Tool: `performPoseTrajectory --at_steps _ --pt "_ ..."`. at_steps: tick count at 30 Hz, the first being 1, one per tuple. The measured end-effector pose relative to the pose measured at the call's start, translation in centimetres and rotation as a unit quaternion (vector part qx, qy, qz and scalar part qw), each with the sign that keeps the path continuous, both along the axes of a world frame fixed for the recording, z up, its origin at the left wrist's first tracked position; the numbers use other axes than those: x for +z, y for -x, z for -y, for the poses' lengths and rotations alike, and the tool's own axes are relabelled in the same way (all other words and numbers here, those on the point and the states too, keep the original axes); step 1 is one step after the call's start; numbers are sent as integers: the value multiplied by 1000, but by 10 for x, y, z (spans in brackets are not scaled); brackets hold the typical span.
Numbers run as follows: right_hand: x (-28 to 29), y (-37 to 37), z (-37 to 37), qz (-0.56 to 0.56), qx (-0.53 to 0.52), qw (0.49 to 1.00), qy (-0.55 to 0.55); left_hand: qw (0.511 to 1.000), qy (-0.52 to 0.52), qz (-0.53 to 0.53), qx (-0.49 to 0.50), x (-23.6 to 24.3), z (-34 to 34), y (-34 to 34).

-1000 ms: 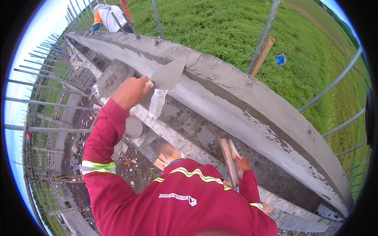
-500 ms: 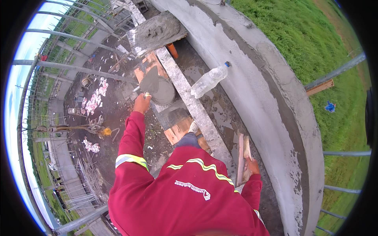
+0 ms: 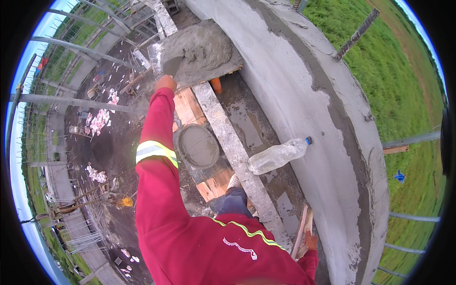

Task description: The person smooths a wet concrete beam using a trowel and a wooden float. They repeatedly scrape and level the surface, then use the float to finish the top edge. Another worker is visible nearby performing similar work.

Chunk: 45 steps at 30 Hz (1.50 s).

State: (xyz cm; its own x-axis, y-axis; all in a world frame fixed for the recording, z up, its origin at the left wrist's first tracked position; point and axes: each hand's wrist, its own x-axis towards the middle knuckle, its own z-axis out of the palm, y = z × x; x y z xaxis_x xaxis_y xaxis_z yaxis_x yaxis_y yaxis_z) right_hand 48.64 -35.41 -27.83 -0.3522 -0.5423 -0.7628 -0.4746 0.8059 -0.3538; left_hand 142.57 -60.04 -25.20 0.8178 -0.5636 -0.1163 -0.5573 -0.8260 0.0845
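Observation:
My left hand [image 3: 166, 83] is closed round a trowel [image 3: 171, 66], whose blade touches the near left edge of a wet mortar heap [image 3: 202, 45]. The heap lies on a flat board [image 3: 156, 57] at the top. Low on the right, my right hand [image 3: 311, 241] grips a wooden float [image 3: 303, 230], seen almost edge-on beside the plastered wall. Below my left arm's reach stands a round bucket [image 3: 179, 142] filled nearly to the rim with smooth grey mortar [image 3: 199, 146].
A long mortar-splashed plank [image 3: 228, 128] runs past the bucket. A clear plastic bottle [image 3: 278, 156] with a blue cap lies between plank and curved wall [image 3: 318, 133]. Wooden boards [image 3: 189, 107] lie under the bucket; an orange pipe [image 3: 216, 85] stands by the mortar board. Metal poles [image 3: 80, 102] cross at left.
My left hand has carried the trowel forward from over the bucket to the mortar heap. My right hand, still holding the float, appears lower in view. My body has leaned forward.

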Motion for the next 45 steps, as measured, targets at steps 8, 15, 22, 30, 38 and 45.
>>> performPoseTrajectory --at_steps 8,15,22,30,38,45 --pt "13 4 -11 -28 -50 998 -28 981 14 90 -169 -35 71 -28" --pt "7 -14 12 -15 -39 998 -50 914 122 -376 87 -39 16 -27" --pt "5 -23 23 6 -15 1000 -20 670 376 -607 205 -90 55 6" --pt "7 -29 19 8 0 1000 -7 668 414 -609 104 -43 -6 33" --pt "-2 -23 -3 -27 41 998 26 711 276 -646 -34 133 -105 124" --pt "-38 2 -19 36 39 998 30 644 161 -723 -192 263 -123 260"
